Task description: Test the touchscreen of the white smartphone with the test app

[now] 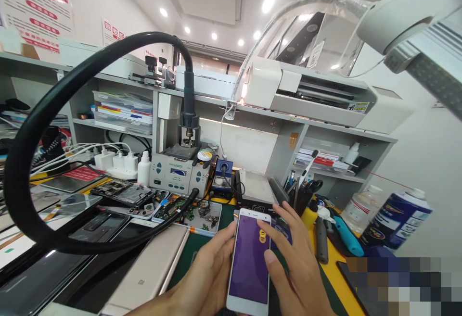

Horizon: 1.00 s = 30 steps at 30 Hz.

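A white smartphone [249,270] with a lit purple screen stands tilted up before me, with small yellow round shapes near the top right of its display. My left hand [207,277] grips it along its left edge and lower back. Over the right edge reaches my right hand [298,260], its fingers spread. The index fingertip is at the upper screen, by the yellow shapes; whether it presses the glass I cannot tell. The thumb is by the right edge. To the left of my left hand lies a gold phone back [144,275] on the bench.
A thick black hose [21,171] loops over several phones at left. Behind are a soldering station [178,174], a tray of circuit boards [214,210] and a grey box [258,188]. At right stand a spray can [397,217], a clear bottle [361,208] and a blue-handled tool [348,236].
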Motion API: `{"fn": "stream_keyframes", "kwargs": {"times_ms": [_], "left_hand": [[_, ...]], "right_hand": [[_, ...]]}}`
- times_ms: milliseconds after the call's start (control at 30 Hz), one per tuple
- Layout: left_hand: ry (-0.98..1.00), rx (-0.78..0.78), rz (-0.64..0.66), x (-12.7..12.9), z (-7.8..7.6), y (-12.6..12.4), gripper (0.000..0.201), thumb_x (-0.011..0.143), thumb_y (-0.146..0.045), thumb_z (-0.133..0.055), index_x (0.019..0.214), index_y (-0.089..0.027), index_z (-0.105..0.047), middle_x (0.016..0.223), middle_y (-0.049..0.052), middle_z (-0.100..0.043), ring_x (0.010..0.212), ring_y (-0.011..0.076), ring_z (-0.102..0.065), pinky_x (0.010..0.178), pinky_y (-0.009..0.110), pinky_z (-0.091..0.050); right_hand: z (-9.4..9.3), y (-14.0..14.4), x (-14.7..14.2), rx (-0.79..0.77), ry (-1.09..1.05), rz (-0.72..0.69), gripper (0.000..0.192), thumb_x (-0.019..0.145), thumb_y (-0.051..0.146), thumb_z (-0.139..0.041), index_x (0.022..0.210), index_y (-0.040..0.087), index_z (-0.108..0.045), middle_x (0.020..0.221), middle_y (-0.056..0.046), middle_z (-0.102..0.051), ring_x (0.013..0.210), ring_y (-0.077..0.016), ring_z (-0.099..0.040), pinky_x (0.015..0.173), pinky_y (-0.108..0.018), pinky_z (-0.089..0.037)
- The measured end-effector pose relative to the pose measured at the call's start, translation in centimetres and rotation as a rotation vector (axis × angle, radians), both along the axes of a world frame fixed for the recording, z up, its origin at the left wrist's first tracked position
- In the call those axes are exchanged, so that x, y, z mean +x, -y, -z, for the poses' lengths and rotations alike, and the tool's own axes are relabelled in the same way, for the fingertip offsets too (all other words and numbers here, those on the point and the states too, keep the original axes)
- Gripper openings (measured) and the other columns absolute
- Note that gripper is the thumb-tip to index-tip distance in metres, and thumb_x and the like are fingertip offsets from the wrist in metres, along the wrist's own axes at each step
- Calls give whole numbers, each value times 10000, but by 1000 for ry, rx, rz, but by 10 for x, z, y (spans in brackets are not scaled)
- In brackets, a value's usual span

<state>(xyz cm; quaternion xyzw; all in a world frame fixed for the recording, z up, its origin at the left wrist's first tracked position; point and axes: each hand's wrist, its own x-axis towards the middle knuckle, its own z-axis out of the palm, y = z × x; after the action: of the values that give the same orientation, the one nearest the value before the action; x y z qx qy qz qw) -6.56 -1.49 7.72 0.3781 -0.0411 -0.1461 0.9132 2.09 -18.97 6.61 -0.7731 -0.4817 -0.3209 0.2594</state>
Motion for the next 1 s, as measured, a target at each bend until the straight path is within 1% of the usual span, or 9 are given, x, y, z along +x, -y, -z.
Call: {"fn": "stream_keyframes", "kwargs": {"times_ms": [167,267,367,433,533,633,767,867,1000], "left_hand": [[-15,-33,-10,-1,2,0,628,988,-557,-419,1486,-175,-442,1106,154,-657,888,298,-654,586,318,-524],[-1,-55,23,-2,6,0,663,982,-600,-434,1493,-178,-443,1135,148,-660,928,293,-655,649,319,-519],[21,-64,33,-3,7,0,703,976,-635,-433,1497,-164,-442,1167,152,-654,969,296,-647,690,326,-520],[7,-72,45,-2,6,-1,697,988,-625,-407,1508,-161,-424,1184,157,-645,966,301,-644,663,326,-521],[-26,-92,68,-1,1,-2,666,1015,-593,-343,1517,-159,-399,1193,166,-634,886,281,-642,608,327,-525],[-31,-111,67,-1,-1,-2,662,1017,-597,-331,1512,-162,-404,1151,162,-648,838,270,-645,599,329,-531],[-14,-122,66,0,0,-3,660,1006,-604,-360,1495,-166,-431,1067,154,-674,846,305,-664,609,353,-540],[0,-125,42,3,3,-4,663,1004,-604,-356,1489,-158,-435,1052,157,-672,836,307,-661,621,375,-550],[3,-93,10,8,7,-6,683,992,-621,-357,1476,-146,-431,1087,167,-650,844,302,-648,517,302,-502]], "right_hand": [[-2,-2,-1,-23,18,-34,381,1005,257,-453,1382,251,-505,1578,-121,-274,1469,-411,-205,1036,-702,-363],[-1,-3,-1,-25,16,-43,377,1002,259,-459,1375,258,-510,1588,-112,-250,1477,-412,-181,1043,-699,-353],[-1,-2,-2,-21,-6,-19,374,1009,279,-456,1378,277,-514,1591,-98,-241,1479,-413,-166,1042,-701,-346],[-2,-1,-2,-4,-19,1,369,1012,264,-442,1373,285,-518,1586,-88,-252,1480,-400,-171,1054,-690,-336],[-3,0,0,31,-19,16,350,1006,223,-428,1332,279,-541,1572,-75,-278,1478,-377,-190,1087,-666,-306],[-4,2,2,57,-13,25,344,1000,197,-428,1307,282,-560,1566,-59,-288,1480,-367,-191,1108,-651,-284],[-4,3,1,80,-42,52,336,1013,206,-423,1296,306,-574,1549,-40,-312,1480,-359,-190,1107,-644,-283],[-5,4,1,100,-59,62,328,1020,208,-414,1284,307,-581,1545,-36,-320,1473,-356,-209,1103,-639,-287],[-7,4,1,163,-67,49,310,1025,213,-410,1251,313,-598,1515,-36,-365,1457,-351,-250,1091,-628,-298]]}}
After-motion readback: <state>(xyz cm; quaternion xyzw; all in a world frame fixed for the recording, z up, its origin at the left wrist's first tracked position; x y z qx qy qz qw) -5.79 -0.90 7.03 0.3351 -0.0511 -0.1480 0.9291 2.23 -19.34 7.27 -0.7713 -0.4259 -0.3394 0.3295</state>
